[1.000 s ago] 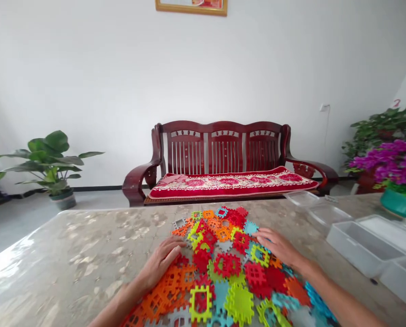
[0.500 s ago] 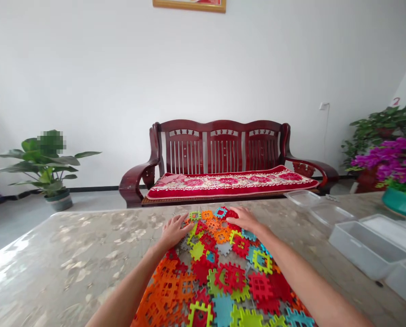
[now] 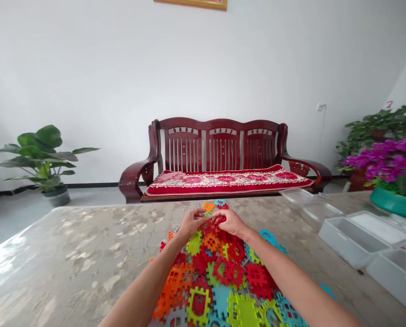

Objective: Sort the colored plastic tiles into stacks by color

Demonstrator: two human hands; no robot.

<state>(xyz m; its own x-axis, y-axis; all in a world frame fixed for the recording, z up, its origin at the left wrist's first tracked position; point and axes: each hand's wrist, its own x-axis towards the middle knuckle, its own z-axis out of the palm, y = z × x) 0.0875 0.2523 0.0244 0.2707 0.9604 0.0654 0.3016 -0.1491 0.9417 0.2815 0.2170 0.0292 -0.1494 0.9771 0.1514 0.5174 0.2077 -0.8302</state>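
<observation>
A heap of flat plastic interlocking tiles with notched edges lies on the table in front of me. In it are an orange tile (image 3: 211, 242), a lime-green tile (image 3: 199, 305), a red tile (image 3: 256, 274) and a light-blue tile (image 3: 222, 298). My left hand (image 3: 192, 221) rests at the heap's far left side, fingers apart and bent inward. Opposite it, my right hand (image 3: 232, 223) curves over red tiles, thumb and fingers apart. The fingertips of both hands nearly meet among the tiles, partly hidden. Just beyond them lie a small orange tile (image 3: 208, 206) and a blue tile (image 3: 220, 202).
Clear plastic boxes (image 3: 354, 243) stand on the patterned table (image 3: 97, 254) at the right, with transparent lids (image 3: 321, 211) behind. A teal flowerpot (image 3: 393, 202) holds purple flowers. Beyond the table is a wooden bench (image 3: 223, 145); a potted plant (image 3: 49, 159) stands at left.
Both hands have moved inward towards each other, pushing tiles together at the far end of the heap. Red and orange tiles there are now bunched up. The view has shifted slightly.
</observation>
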